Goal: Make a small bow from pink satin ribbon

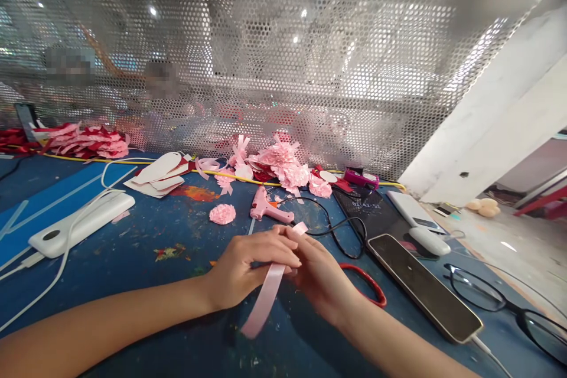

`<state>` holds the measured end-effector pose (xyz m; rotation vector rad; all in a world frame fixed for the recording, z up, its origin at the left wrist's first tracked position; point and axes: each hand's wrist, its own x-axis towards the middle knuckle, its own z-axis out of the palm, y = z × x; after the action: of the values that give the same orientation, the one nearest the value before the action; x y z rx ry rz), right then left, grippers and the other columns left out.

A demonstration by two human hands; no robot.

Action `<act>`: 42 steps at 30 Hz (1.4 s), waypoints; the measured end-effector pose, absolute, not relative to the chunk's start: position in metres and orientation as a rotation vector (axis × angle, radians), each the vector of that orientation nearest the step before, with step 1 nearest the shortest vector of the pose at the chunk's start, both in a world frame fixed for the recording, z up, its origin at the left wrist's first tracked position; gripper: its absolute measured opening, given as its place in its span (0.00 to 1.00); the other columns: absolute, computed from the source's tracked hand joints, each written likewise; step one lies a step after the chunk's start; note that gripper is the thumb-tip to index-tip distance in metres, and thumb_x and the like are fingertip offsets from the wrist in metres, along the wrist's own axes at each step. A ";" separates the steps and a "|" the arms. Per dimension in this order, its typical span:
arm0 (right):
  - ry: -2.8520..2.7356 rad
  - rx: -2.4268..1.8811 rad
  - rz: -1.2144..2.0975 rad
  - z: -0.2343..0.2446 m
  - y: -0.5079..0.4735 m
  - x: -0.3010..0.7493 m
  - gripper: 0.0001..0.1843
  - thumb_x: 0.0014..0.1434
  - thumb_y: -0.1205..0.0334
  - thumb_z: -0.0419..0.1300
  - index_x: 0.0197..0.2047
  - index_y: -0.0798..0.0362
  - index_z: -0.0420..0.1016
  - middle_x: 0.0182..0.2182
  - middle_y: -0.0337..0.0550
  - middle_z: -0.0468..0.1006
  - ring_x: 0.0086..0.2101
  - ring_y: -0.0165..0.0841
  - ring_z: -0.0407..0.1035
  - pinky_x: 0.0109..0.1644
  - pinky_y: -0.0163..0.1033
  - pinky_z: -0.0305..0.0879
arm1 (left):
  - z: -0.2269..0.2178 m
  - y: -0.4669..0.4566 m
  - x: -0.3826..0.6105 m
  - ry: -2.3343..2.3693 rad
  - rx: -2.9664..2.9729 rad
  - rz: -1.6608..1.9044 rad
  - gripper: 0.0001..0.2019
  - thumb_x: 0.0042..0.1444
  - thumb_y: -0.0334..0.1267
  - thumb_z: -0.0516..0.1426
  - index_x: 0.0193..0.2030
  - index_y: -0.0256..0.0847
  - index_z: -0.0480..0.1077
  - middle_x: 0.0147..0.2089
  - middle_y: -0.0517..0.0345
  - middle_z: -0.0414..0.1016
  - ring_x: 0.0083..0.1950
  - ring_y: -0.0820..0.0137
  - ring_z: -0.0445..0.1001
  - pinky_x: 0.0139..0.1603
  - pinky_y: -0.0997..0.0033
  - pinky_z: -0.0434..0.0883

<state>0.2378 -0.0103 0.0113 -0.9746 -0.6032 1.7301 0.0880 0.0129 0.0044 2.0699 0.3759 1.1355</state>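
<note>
Your ribbon (pixel 264 302) sits between your hands, above the near middle of the table (pixel 204 354). Its long axis runs aslant: the free tail points down, toward you and to the left; a short end projects at the upper right, over the right fingers. Your left hand (pixel 250 263) has its fingers closed on the top of the tail; your right hand (pixel 319 274) pinches beside it, near the short end. The middle stretch is hidden by your fingers, so any fold there cannot be told. The red band (pixel 374 289) is partly covered by your right forearm, the glasses (pixel 514 307) are cut off at the right edge, and shapes behind the mesh (pixel 310 71) are blurred. The surface is dark blue with orange stains. Beyond your hands lie the glue gun (pixel 264 207) and rosette (pixel 222 214); a pink pile (pixel 283 165) lies by the mesh. A white wall (pixel 478 112) stands at right.
</note>
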 end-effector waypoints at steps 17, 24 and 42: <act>-0.401 -0.947 1.550 0.040 0.009 0.261 0.12 0.63 0.66 0.48 0.39 0.57 0.73 0.25 0.39 0.71 0.16 0.19 0.56 0.20 0.26 0.60 | 0.007 0.007 0.085 0.047 2.338 0.632 0.16 0.59 0.27 0.50 0.52 0.40 0.69 0.46 0.47 0.78 0.52 0.65 0.74 0.63 0.61 0.57; -0.733 -0.963 1.606 0.032 0.007 0.262 0.20 0.61 0.49 0.50 0.42 0.57 0.73 0.19 0.34 0.62 0.16 0.19 0.40 0.16 0.26 0.41 | 0.007 0.012 0.088 0.429 1.628 0.811 0.04 0.52 0.35 0.60 0.28 0.40 0.75 0.29 0.58 0.81 0.33 0.68 0.79 0.58 0.61 0.61; -1.364 -1.166 1.227 0.016 -0.001 0.253 0.13 0.48 0.53 0.64 0.28 0.56 0.72 0.19 0.35 0.70 0.19 0.23 0.61 0.25 0.31 0.58 | 0.000 0.020 0.095 0.661 1.257 0.847 0.11 0.48 0.43 0.63 0.28 0.35 0.73 0.23 0.61 0.71 0.25 0.78 0.66 0.27 0.79 0.63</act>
<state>0.2527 -0.0007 0.0164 -1.1657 -1.3644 1.2269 0.0946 0.0201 0.0001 1.2571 0.6607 0.8472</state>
